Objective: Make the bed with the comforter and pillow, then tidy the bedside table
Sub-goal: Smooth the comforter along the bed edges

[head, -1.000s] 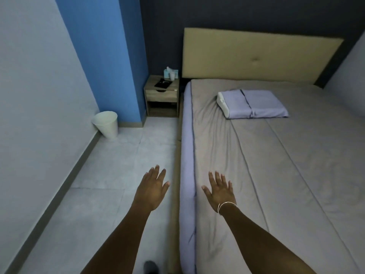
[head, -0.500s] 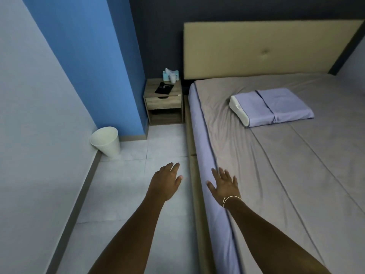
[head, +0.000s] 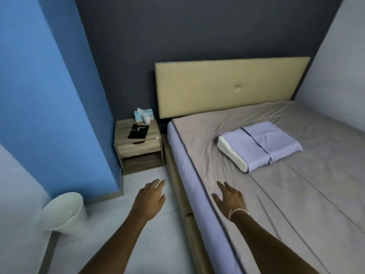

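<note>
A grey-brown comforter (head: 296,194) lies spread flat over the bed, with wrinkles near the lavender pillow (head: 262,145) that rests at the head end. The wooden bedside table (head: 138,149) stands left of the bed; on it are a black flat item (head: 138,131), a teal tissue box (head: 141,113) and a small white cup (head: 146,117). My left hand (head: 150,200) hovers open over the floor beside the bed. My right hand (head: 230,200) hovers open above the comforter's left edge. Neither hand holds anything.
A white waste bin (head: 65,211) stands against the blue wall (head: 49,95) at lower left. The beige headboard (head: 227,86) backs the bed. A narrow strip of pale floor (head: 122,224) runs between the wall and the bed frame (head: 177,184).
I have moved forward along the bed, so the bedside table and pillow are closer and larger. Both hands stay open and empty, stretched out ahead.
</note>
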{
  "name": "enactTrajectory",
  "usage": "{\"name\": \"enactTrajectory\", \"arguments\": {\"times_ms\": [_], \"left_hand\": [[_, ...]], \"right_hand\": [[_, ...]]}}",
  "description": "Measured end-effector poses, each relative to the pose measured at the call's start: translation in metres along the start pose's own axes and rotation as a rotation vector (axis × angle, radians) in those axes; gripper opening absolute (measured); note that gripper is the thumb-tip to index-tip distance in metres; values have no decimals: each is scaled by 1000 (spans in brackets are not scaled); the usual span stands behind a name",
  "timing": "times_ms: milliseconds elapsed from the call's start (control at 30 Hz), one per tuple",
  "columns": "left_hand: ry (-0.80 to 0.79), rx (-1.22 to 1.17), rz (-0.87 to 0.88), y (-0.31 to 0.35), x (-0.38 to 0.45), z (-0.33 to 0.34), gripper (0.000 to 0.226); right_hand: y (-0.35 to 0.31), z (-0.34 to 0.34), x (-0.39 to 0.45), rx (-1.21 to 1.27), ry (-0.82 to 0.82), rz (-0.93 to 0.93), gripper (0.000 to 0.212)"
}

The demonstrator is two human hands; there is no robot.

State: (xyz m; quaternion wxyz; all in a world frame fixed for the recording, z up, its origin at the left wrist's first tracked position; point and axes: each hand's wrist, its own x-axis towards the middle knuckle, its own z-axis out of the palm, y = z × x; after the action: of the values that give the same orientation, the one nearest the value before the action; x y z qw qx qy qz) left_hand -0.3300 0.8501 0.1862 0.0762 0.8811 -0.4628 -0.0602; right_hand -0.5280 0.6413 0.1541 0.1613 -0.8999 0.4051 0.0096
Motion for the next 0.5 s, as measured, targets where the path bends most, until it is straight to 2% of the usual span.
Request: {"name": "enactTrajectory", "arguments": {"times_ms": [300,500], "left_hand": [[-59,-130,173,-18,231,15,53],[-139,-156,144,-55,361,19,53]], "right_hand": [[-15,-3,165,148,87,127,58],[-24,1,293,240,27,180,59]]}}
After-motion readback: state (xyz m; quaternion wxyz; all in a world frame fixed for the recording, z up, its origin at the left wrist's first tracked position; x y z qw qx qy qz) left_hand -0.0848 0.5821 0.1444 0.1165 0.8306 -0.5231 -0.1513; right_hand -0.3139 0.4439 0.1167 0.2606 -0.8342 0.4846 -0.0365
